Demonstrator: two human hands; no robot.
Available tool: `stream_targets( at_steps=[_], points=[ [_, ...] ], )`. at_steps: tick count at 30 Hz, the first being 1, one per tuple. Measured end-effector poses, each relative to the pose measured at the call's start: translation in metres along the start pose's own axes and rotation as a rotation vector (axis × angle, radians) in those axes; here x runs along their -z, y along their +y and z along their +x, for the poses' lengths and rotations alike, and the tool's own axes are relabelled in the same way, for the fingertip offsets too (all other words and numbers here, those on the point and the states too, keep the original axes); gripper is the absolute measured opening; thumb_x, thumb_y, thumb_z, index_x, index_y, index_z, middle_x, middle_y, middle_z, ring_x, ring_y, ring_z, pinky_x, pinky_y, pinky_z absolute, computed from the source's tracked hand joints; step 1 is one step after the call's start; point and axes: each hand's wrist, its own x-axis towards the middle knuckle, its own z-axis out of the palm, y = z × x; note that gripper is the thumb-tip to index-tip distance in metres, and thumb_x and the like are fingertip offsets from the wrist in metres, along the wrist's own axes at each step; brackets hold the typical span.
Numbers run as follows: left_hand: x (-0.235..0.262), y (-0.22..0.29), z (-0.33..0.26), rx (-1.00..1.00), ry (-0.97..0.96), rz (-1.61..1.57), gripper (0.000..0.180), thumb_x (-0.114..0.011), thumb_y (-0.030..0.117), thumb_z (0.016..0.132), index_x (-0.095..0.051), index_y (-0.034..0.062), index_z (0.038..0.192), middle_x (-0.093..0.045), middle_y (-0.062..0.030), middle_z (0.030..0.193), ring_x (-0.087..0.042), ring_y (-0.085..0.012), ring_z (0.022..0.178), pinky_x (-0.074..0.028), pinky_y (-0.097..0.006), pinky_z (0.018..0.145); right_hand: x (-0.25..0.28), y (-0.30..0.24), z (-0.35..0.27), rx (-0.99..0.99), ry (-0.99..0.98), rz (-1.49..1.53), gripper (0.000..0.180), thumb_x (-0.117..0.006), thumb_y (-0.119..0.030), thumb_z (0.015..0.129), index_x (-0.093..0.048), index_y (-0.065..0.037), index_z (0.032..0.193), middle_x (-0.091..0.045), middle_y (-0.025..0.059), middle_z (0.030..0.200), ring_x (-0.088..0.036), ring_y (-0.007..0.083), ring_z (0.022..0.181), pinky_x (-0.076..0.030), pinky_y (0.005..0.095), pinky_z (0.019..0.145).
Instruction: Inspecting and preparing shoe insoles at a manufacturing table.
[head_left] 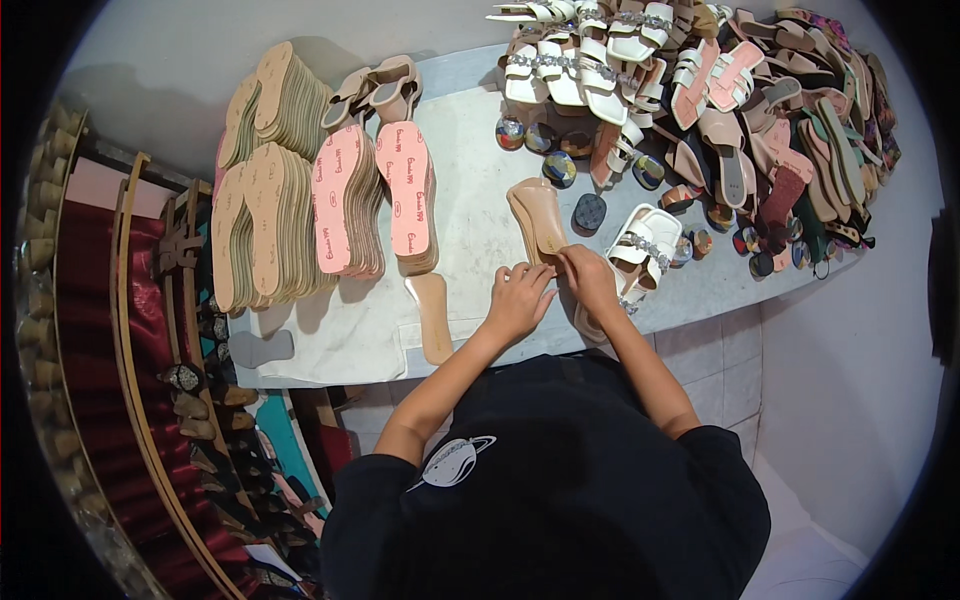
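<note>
A tan, glossy insole lies on the table in front of me, its wide end pointing away. Its near end is between my two hands. My left hand has its curled fingers on the left side of that end, with the thumb toward the right. From the right, my right hand pinches the insole's near edge. What lies beneath my fingers is partly hidden. A similar loose tan insole lies to the left. Close to my right hand are a white strappy sandal and a dark oval block.
Stacks of beige soles and pink-topped soles stand at the left. White sandals and mixed footwear are heaped at the far right, near round patterned heels. A grey flat piece lies at the table's left corner.
</note>
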Motion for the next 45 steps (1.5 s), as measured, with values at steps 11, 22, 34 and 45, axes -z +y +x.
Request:
stream_targets(
  at_steps=[11,22,34,45],
  points=[
    [-0.002,0.005,0.03,0.403,-0.139,-0.193,0.039,-0.045,0.027,0.09,-0.05,0.0005,0.118,-0.064,-0.0139,0.093,-0.056,-0.0316,0.085,-0.036,-0.043,0.077,0.027,-0.012,0.035,-0.125,0.451,0.444,0.014,-0.05,-0.005,0.088,-0.055,0.002,0.098,-0.059,0.016,0.107,-0.059,0.026,0.093,-0.048,0.0314,0.074],
    [0.012,-0.008,0.036,0.448,0.297,-0.812,0.035,-0.052,0.025,0.09,-0.053,-0.0023,0.112,-0.063,-0.0161,0.084,-0.062,-0.0206,0.075,-0.048,-0.033,0.068,0.004,-0.033,0.007,0.105,0.28,0.348,0.02,-0.056,0.002,0.081,-0.057,-0.001,0.101,-0.049,0.019,0.119,-0.049,0.0325,0.111,-0.041,0.0363,0.091],
    [0.029,-0.018,-0.066,0.691,0.24,-1.133,0.028,-0.056,0.007,0.087,-0.052,-0.0066,0.111,-0.061,-0.0071,0.097,-0.059,-0.0082,0.081,-0.046,-0.019,0.071,-0.034,-0.05,0.009,-0.11,0.176,0.918,0.022,-0.053,-0.001,0.087,-0.054,0.0,0.109,-0.049,0.0106,0.113,-0.056,0.0138,0.093,-0.046,0.026,0.079],
    [0.049,-0.044,-0.174,0.764,0.463,-0.942,0.032,-0.055,-0.004,0.082,-0.055,-0.0045,0.114,-0.061,-0.009,0.096,-0.061,-0.0115,0.08,-0.046,-0.021,0.073,-0.115,-0.101,0.015,-0.123,-0.213,1.016,0.016,-0.055,-0.004,0.087,-0.06,0.001,0.101,-0.059,0.0054,0.1,-0.056,0.0093,0.087,-0.045,0.0219,0.077]
  ],
)
